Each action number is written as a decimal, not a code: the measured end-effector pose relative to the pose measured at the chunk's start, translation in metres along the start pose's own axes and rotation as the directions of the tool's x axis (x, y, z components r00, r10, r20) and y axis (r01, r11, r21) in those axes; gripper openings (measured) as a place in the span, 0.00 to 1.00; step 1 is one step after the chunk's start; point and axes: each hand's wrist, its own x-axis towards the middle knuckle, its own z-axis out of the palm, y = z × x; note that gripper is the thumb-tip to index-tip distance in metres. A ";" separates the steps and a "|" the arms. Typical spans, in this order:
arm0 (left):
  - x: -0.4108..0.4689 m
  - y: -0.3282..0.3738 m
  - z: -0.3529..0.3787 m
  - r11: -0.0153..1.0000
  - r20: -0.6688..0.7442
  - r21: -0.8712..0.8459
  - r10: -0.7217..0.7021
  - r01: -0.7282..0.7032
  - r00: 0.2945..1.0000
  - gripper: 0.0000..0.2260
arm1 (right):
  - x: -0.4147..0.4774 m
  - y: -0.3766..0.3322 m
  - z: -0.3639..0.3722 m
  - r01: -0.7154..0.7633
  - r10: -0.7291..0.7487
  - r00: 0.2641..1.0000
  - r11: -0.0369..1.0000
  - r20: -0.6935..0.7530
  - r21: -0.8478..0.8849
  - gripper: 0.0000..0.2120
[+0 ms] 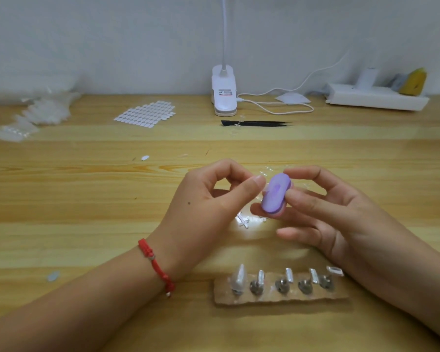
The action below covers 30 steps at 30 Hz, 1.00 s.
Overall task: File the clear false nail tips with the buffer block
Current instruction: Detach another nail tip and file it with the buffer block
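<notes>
Over the wooden table (87,199), the right hand (341,219) holds the purple buffer block (276,194) between its thumb and bent fingers, right beside the left hand (211,199), whose thumb and first finger pinch a small clear nail tip (265,190) that is hard to see.

The gap between the hands is closed by the buffer block (276,194), gripped in the right hand (335,214), and the clear nail tip (264,191) pinched in the left hand (208,199). The near side is barred by a holder strip (272,299) of upright tips. Open counter (87,199) is left on both outer sides, and beyond, up to the tweezers (257,123), lamp clamp (224,92) and tab sheet (145,114).
</notes>
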 end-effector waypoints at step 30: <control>0.001 -0.005 0.000 0.995 0.004 0.083 0.046 -0.046 0.999 0.07 | -0.001 0.004 -0.001 0.061 -0.064 0.997 0.993 -0.033 -0.102 0.15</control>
